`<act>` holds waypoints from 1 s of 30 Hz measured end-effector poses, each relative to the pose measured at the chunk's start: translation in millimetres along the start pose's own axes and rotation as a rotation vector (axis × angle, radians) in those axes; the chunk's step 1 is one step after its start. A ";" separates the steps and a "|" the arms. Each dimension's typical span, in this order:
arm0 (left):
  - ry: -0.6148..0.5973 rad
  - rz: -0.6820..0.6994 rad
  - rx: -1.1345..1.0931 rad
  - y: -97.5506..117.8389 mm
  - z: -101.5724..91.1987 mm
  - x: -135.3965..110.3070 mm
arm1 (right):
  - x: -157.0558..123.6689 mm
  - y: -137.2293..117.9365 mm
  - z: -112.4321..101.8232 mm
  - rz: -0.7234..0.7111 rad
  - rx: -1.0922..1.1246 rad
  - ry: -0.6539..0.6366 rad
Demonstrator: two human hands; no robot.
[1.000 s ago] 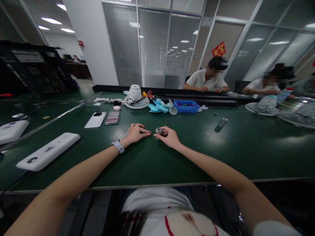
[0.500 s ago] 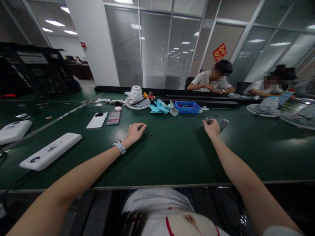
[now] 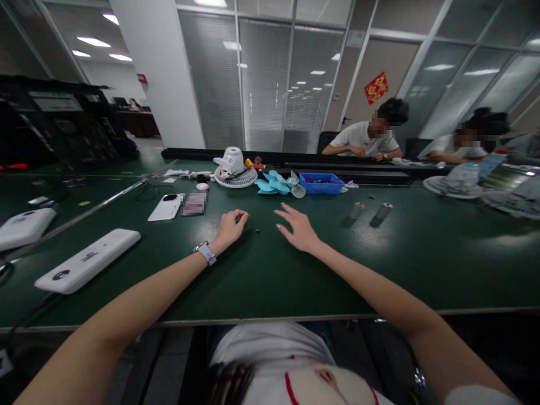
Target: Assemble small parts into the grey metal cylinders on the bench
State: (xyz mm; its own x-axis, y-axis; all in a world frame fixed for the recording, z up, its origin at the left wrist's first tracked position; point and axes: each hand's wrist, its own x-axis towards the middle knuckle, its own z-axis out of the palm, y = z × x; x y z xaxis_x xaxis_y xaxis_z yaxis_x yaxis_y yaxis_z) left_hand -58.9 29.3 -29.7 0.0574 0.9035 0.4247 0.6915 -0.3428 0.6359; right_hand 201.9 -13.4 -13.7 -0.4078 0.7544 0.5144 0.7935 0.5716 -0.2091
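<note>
My left hand (image 3: 231, 225), with a watch on its wrist, rests on the green table (image 3: 295, 270), fingers loosely curled and holding nothing I can see. A tiny dark part (image 3: 257, 229) lies just right of its fingertips. My right hand (image 3: 296, 228) hovers over the table with fingers spread and holds nothing. Two small metal cylinders (image 3: 356, 210) (image 3: 383, 211) lie side by side further right, apart from both hands.
A white fan housing (image 3: 234, 166), light-blue fan blades (image 3: 274, 183) and a blue tray (image 3: 320, 183) sit at the back. A white phone (image 3: 165, 207) and white devices (image 3: 88, 260) lie left. Two people sit across the table at the right.
My right hand carried a metal cylinder to the right, set it down beside the other one, and has come back to the middle open. My left hand has barely moved.
</note>
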 end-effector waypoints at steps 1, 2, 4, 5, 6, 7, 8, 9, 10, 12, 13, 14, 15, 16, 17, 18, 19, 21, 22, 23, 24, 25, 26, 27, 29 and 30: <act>0.008 0.006 -0.001 -1.3 1.0 0.3 | 2.3 -17.5 7.6 -0.098 0.042 -0.106; 0.014 0.014 -0.003 -2.5 1.9 0.7 | 4.4 -30.9 14.1 -0.169 0.079 -0.192; 0.015 0.033 -0.010 -4.4 3.4 1.2 | 8.3 -45.5 23.2 -0.231 0.152 -0.293; 0.013 0.041 -0.013 -5.0 3.9 1.3 | 9.9 -47.6 25.9 -0.235 0.189 -0.312; 0.009 0.047 -0.014 -5.2 4.1 1.3 | 11.1 -47.2 27.7 -0.227 0.224 -0.311; 0.004 0.050 -0.012 -5.1 4.0 1.2 | 11.7 -45.3 28.6 -0.209 0.254 -0.292; -0.004 0.050 -0.009 -4.9 3.7 1.0 | 11.6 -42.6 29.0 -0.183 0.276 -0.262; -0.010 0.047 -0.006 -4.5 3.2 0.7 | 11.0 -39.5 28.7 -0.155 0.290 -0.233; -0.015 0.043 -0.003 -4.1 2.7 0.3 | 9.8 -36.1 27.8 -0.127 0.296 -0.209; -0.019 0.035 0.001 -3.4 1.5 -0.3 | 6.8 -26.8 22.8 -0.085 0.268 -0.179; -0.018 0.033 0.001 -3.2 1.1 -0.6 | 5.4 -19.7 18.2 -0.071 0.229 -0.167; -0.018 0.032 -0.001 -3.1 0.8 -0.8 | 4.2 -10.0 11.8 -0.055 0.176 -0.146; -0.019 0.033 -0.005 -3.1 0.7 -1.0 | 3.2 2.5 3.6 -0.030 0.112 -0.110; -0.022 0.036 -0.009 -3.0 0.7 -1.1 | 2.4 18.0 -6.4 0.006 0.041 -0.060; -0.024 0.036 -0.011 -2.9 0.8 -1.2 | 1.5 36.2 -17.7 0.055 -0.032 0.004; -0.027 0.034 -0.012 -2.7 1.0 -1.2 | 0.3 56.3 -29.9 0.116 -0.104 0.079; -0.029 0.031 -0.010 -2.3 1.2 -1.2 | -1.5 77.4 -42.4 0.187 -0.175 0.155; -0.029 0.022 -0.004 -1.6 1.6 -1.1 | -7.4 117.9 -65.3 0.345 -0.316 0.284; -0.030 0.017 -0.002 -1.3 1.8 -1.0 | -11.4 135.4 -74.5 0.419 -0.378 0.324; -0.030 0.013 0.000 -1.1 1.9 -0.9 | -16.1 150.3 -81.7 0.482 -0.428 0.347; -0.029 0.010 0.000 -1.1 2.0 -0.8 | -20.9 162.3 -86.7 0.531 -0.465 0.356; -0.029 0.008 -0.002 -1.2 2.0 -0.7 | -25.7 171.5 -89.5 0.568 -0.488 0.357; -0.029 0.007 -0.004 -1.4 1.9 -0.7 | -30.0 178.3 -90.6 0.596 -0.501 0.354; -0.030 0.007 -0.007 -1.6 1.9 -0.7 | -33.7 183.1 -90.2 0.619 -0.504 0.354; -0.031 0.011 -0.012 -1.8 1.6 -0.8 | -38.6 188.4 -87.3 0.657 -0.498 0.361; -0.032 0.012 -0.011 -1.7 1.4 -1.0 | -40.0 189.8 -85.7 0.673 -0.491 0.365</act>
State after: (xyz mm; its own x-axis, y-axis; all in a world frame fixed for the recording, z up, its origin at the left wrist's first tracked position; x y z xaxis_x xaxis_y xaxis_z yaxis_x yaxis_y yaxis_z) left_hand -59.1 29.3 -32.1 0.0887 0.9071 0.4115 0.6826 -0.3562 0.6381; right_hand 407.5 37.3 -2.6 0.3132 0.6818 0.6611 0.9496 -0.2173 -0.2258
